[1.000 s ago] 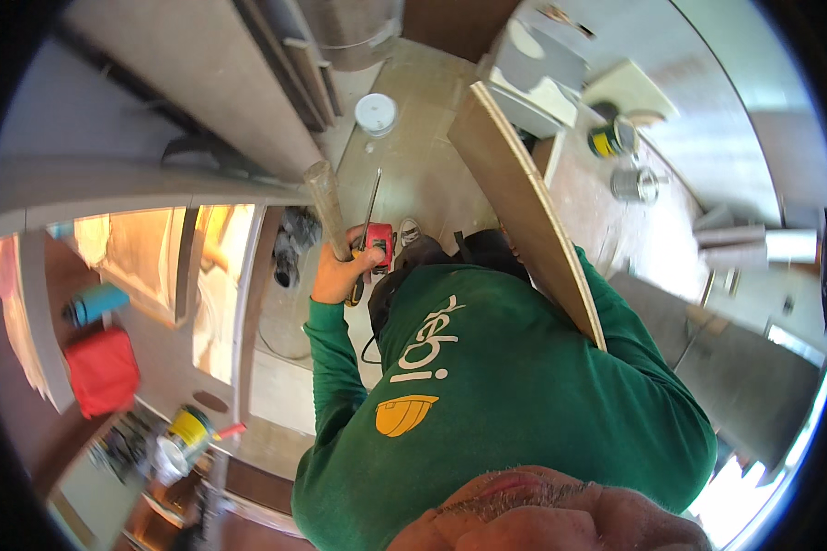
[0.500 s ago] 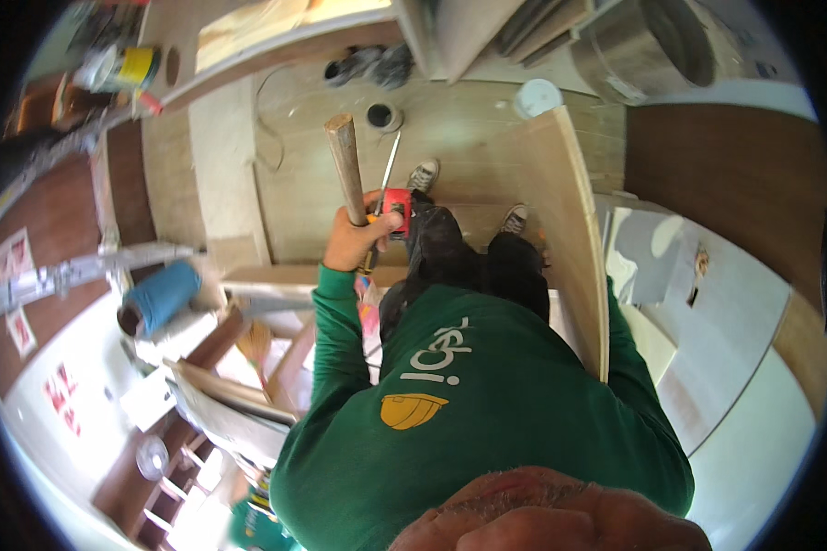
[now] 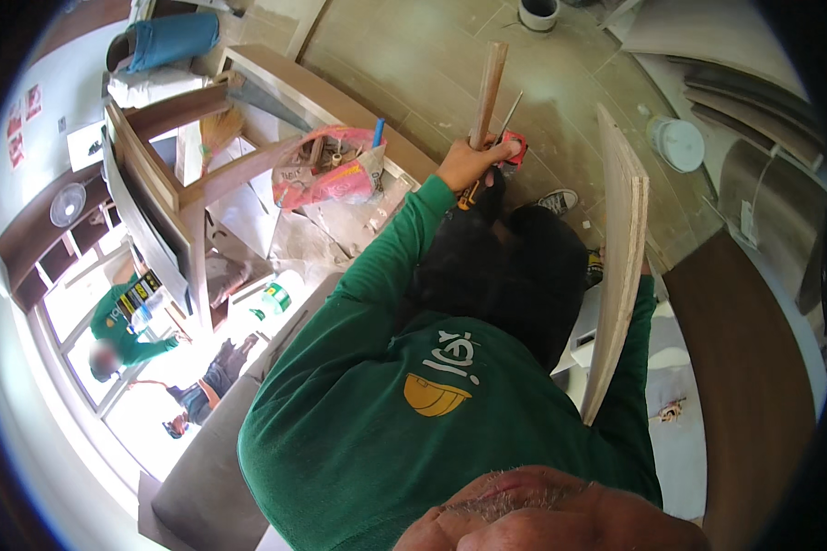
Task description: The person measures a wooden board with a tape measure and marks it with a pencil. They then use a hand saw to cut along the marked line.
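Your left hand [image 3: 469, 166] clasps a wooden handle [image 3: 489, 95], screwdriver [image 3: 469, 196] and tape measure [image 3: 515, 150]; right hand's grip, hidden behind the right-side board [image 3: 621, 216], I cannot tell.

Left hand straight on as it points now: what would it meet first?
The way looks free over the tiled floor as far as the picture shows. The left hand, gripping a wooden handle, would likely pass just right of the round pot near the top edge; depth is unclear.

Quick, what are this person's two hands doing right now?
Left hand: closed, holding a wooden handle, a screwdriver and a red tape measure.
Right hand: mostly hidden behind the wooden board; its grip cannot be told.
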A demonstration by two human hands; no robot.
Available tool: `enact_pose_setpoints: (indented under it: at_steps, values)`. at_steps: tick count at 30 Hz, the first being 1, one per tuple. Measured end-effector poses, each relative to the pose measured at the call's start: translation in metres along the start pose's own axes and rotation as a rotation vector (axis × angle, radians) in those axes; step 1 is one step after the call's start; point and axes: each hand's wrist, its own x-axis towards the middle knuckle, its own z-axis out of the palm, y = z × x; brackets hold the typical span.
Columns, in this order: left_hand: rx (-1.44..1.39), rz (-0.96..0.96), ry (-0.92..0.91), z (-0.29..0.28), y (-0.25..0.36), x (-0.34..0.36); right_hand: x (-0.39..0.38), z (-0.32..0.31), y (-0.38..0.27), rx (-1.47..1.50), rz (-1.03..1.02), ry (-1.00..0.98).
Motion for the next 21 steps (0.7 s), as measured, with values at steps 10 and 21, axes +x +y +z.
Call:
enact_pose_setpoints:
  at_steps: [10,21]
  values:
    - [-0.213,0.006,-0.083,-0.035,-0.047,0.101,0.152,-0.017,-0.047,-0.429,-0.259,-0.079]
    - [-0.592,0.176,-0.282,-0.043,-0.091,0.144,0.21,-0.032,-0.053,-0.376,-0.345,0.074]
